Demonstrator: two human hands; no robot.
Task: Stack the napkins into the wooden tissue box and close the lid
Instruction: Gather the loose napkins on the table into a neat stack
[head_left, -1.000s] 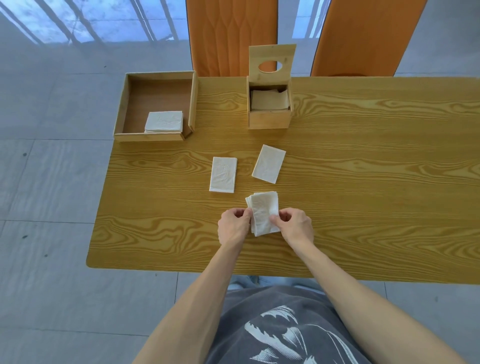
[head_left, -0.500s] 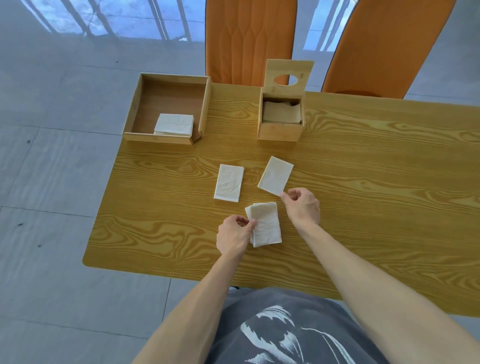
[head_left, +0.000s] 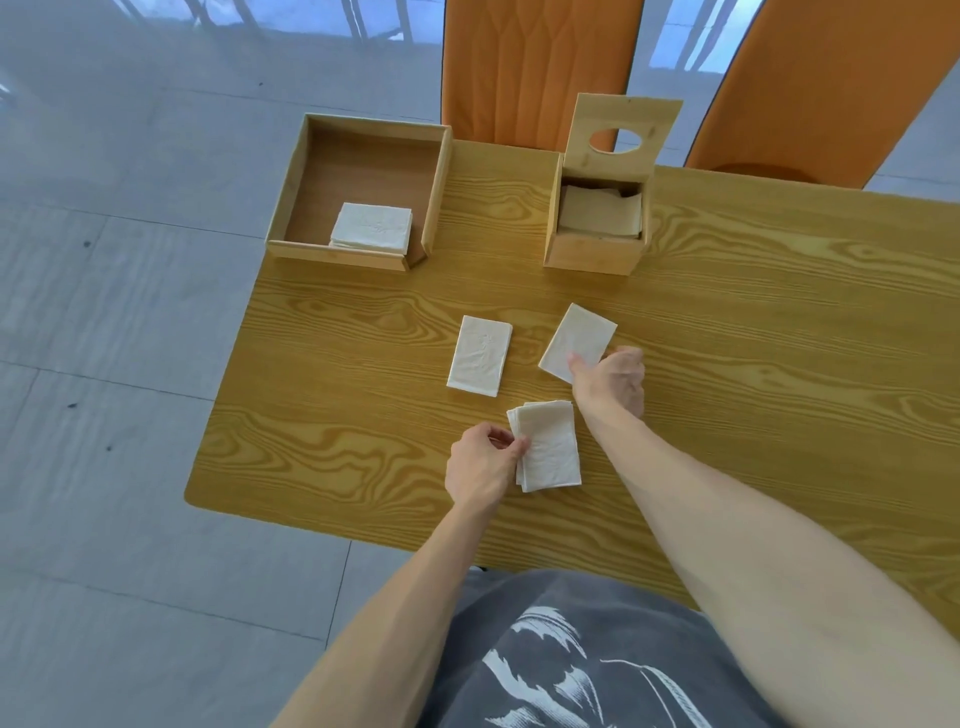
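Napkins (head_left: 600, 214) already lie in the wooden tissue box (head_left: 592, 254) at twelve o'clock, lid (head_left: 621, 136) upright and open. Left hand (head_left: 480, 470) pinches a small stack (head_left: 549, 447); right hand (head_left: 610, 379) grips a loose napkin (head_left: 576, 340) at one o'clock. Another napkin (head_left: 479, 356) and the tray's pile (head_left: 371, 228) remain, so I judge the job roughly half done.

- Wooden tissue box (head_left: 592, 244): a small, square, light-wood box standing upright; napkins already lie inside it, a little unevenly.
- Lid (head_left: 621, 136): swung up at the back edge of the box, standing nearly upright, with an oval opening cut through it.
- Tilted napkin (head_left: 574, 339): white, folded into a rectangle, lying in front of the box, turned at an angle.
- Flat napkin (head_left: 479, 355): a white folded rectangle in front of the box and to its left, lying almost square to it.
- Small napkin stack (head_left: 548, 446): farthest in front of the box, a few white napkins with edges not quite aligned.
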